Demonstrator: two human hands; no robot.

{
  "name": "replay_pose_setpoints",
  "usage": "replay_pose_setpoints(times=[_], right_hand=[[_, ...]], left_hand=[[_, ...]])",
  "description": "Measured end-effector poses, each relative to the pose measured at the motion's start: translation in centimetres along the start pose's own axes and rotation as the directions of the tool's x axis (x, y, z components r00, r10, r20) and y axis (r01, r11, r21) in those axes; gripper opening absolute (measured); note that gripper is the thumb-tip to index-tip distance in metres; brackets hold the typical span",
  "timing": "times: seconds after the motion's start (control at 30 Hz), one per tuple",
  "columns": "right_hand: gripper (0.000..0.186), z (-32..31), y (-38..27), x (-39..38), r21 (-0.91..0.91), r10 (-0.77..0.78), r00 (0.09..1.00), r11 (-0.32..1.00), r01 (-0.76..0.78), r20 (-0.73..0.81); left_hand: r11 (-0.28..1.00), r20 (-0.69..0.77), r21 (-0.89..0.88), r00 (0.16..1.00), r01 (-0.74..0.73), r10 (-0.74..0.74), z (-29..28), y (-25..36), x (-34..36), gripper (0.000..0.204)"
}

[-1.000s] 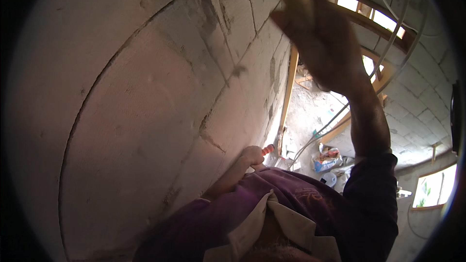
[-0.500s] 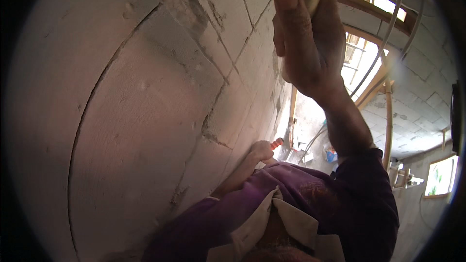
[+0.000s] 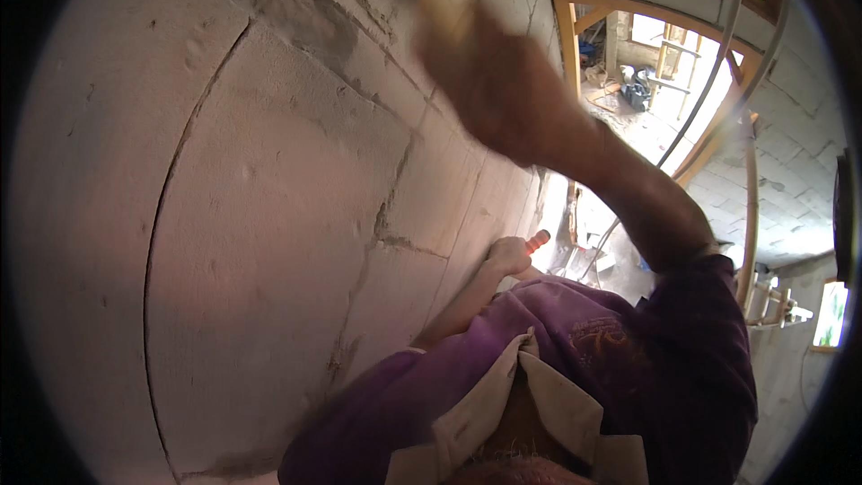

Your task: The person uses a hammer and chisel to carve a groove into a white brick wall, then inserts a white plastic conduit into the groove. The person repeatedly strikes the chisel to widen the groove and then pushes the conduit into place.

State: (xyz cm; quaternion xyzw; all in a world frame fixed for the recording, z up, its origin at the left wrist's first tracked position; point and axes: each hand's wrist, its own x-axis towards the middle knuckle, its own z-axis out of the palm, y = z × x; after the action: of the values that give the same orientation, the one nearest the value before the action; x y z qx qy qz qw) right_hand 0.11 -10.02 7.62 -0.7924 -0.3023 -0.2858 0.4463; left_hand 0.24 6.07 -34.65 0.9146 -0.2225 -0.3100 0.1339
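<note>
High against the pale block wall (image 3: 251,216), my right hand (image 3: 485,81) is closed on a pale wooden-handled tool (image 3: 442,2). Its dark far end reaches over a rough, grey-patched part of the wall near the top of the view; motion blurs hand and tool, so I cannot make out the head or whether it touches. Lower, near my body beside the wall, my left hand (image 3: 509,257) grips a red handle (image 3: 539,241) with a dark end cap; the rest of that tool is hidden. A long dark crack and grey joint lines run over the wall.
Timber-framed openings (image 3: 567,31) lie beyond, with scattered materials and a ladder-like frame (image 3: 673,63) seen through one. Loose cables (image 3: 723,63) hang at the right, near a wooden pole (image 3: 750,198). A small window (image 3: 831,314) is in the far right wall.
My right hand and its tool have moved left across the wall. My left hand has risen slightly to the right in the picture. The view has shifted, showing more of the openings.
</note>
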Motion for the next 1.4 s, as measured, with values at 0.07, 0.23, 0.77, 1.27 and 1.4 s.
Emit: replay_pose_setpoints(times=[0.07, 0.23, 0.77, 1.27, 1.4], right_hand=[[0.043, -0.5, 0.0, -0.3, -0.126, 0.171, 0.961, 0.981, -0.146, 0.218], [0.041, -1.9, 2.5, 0.4, -0.130, -0.297, 0.927, 0.953, 0.273, -0.229], [0.039, -0.8, 1.3, -0.5, 0.056, -0.023, 0.987, 0.998, 0.033, -0.159], [0.037, 1.5, 2.1, -1.0, -0.489, 0.160, 0.975, 0.870, -0.066, 0.154], [0.030, 0.7, 2.5, -1.2, -0.352, -0.219, 0.970, 0.905, 0.241, 0.101]], left_hand=[[0.987, -0.024, -0.130, 0.995, 0.098, -0.102, -0.4, 0.5, -0.5, 0.084], [0.987, -0.003, -0.105, 0.992, 0.125, -0.126, -0.9, 1.4, -1.5, 0.093], [0.998, -0.039, 0.056, 0.999, 0.007, -0.004, 1.1, -0.7, 0.8, 0.030], [0.995, 0.127, 0.088, 0.991, 0.038, -0.049, 2.9, -2.9, 2.7, 0.058], [0.996, 0.024, 0.072, 0.999, 0.044, -0.046, 3.4, -2.7, 1.9, 0.032]])
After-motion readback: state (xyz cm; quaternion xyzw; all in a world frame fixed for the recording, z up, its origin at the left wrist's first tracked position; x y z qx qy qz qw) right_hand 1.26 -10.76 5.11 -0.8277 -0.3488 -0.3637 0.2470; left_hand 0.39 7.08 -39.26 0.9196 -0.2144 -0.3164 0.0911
